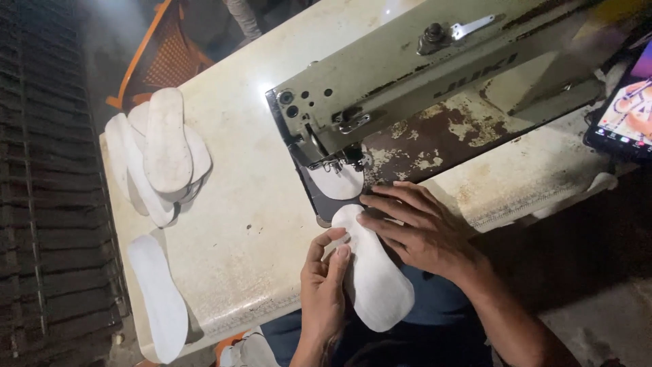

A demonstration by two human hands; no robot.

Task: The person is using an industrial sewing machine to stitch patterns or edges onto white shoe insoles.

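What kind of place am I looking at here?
Likely a small footwear stitching workshop: a worn industrial sewing machine on a stained table, a pile of white insoles, and both hands feeding another insole toward the needle.

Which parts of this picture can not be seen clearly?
- Needle, head view: hidden in shadow under the sewing machine.
- Phone: cut by the right edge.
- White insole: partly covered by the left hand and right hand.
- Insole pile: lower pieces covered.
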